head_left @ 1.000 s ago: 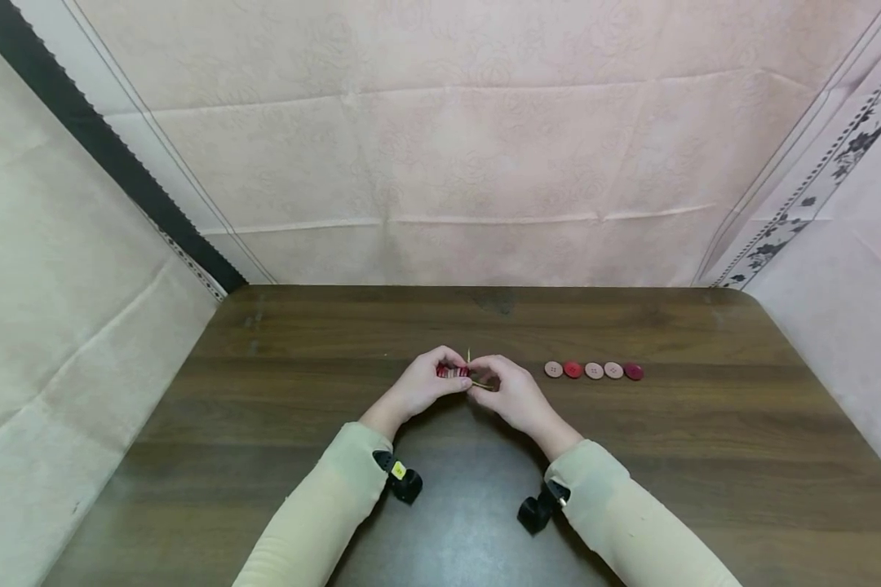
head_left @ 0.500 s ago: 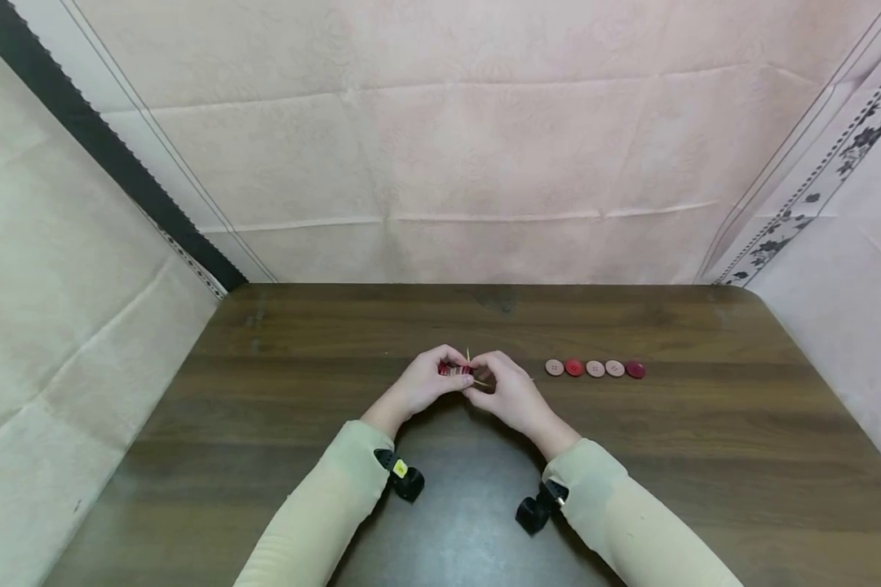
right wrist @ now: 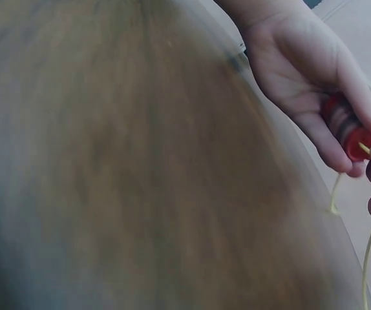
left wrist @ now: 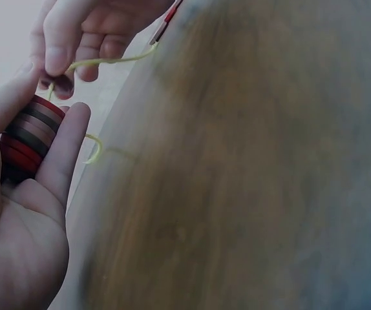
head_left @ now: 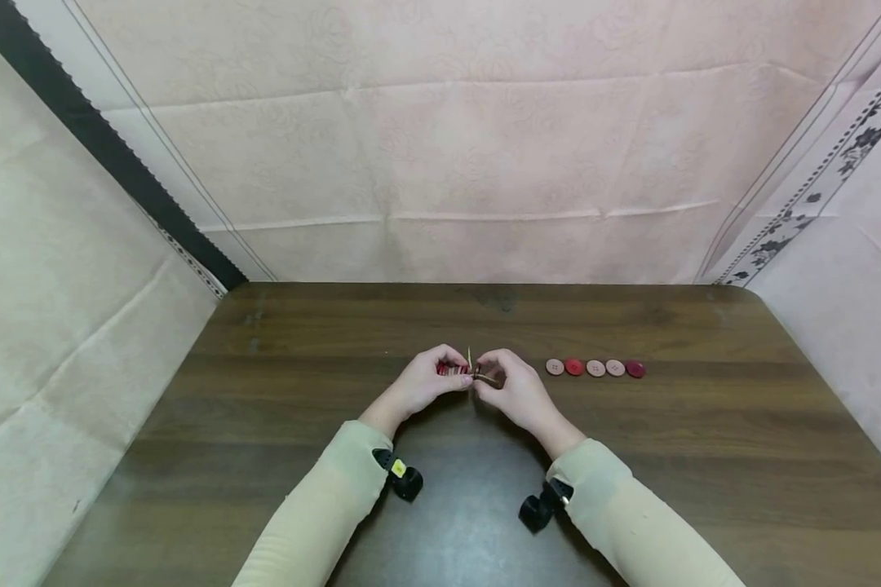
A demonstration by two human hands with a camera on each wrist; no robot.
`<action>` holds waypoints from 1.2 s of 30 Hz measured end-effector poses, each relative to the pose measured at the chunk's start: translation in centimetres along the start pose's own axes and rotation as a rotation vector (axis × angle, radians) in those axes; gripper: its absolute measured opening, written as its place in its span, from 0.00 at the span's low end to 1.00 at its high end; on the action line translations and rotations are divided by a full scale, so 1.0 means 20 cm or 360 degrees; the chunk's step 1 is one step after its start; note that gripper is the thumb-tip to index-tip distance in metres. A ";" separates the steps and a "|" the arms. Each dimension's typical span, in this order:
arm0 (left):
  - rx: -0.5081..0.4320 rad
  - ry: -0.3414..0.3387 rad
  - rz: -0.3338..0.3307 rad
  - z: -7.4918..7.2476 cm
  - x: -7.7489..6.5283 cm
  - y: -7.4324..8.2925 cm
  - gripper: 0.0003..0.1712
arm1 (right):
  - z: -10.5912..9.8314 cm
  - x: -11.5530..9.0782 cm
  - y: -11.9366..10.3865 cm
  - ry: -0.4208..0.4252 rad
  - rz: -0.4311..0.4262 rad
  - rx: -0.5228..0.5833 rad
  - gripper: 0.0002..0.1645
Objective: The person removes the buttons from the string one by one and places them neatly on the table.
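My left hand (head_left: 418,387) grips a stack of red, pink and dark buttons (left wrist: 30,135) between thumb and fingers. A yellow cord (right wrist: 368,255) comes out of the stack's red end button (right wrist: 360,143), and a short tail of it hangs below the left fingers. Close off that end, my right hand (head_left: 520,398) pinches a dark red button (left wrist: 57,85) at its fingertips. The cord runs from the stack to this button and on past the right fingers. In the right wrist view the right hand is cut off by the frame edge.
On the wooden table (head_left: 301,342), right of the hands, a row of several pink and red buttons (head_left: 595,368) lies flat. Pale cloth (head_left: 448,163) hangs behind the table and at both sides.
The right hand has drawn slightly right, opening a small gap between the hands' fingertips. The left hand stays nearly in place with the stack. The row of buttons has not moved.
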State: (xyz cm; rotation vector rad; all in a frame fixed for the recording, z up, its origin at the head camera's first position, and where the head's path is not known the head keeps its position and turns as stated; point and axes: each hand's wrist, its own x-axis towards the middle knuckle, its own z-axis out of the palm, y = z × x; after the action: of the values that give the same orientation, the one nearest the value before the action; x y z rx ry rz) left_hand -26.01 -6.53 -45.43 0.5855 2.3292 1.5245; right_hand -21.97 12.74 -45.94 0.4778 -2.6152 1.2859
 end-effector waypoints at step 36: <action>0.0036 0.0085 -0.0002 0.00 0.01 -0.03 0.15 | -0.23 -0.07 0.15 0.0050 0.0057 0.0034 0.17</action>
State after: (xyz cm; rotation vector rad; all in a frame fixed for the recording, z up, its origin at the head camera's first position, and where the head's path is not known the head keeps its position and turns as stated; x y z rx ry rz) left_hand -26.23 -6.62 -45.94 0.5552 2.3893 1.5331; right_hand -21.53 18.44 -45.72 0.4122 -2.5982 1.3227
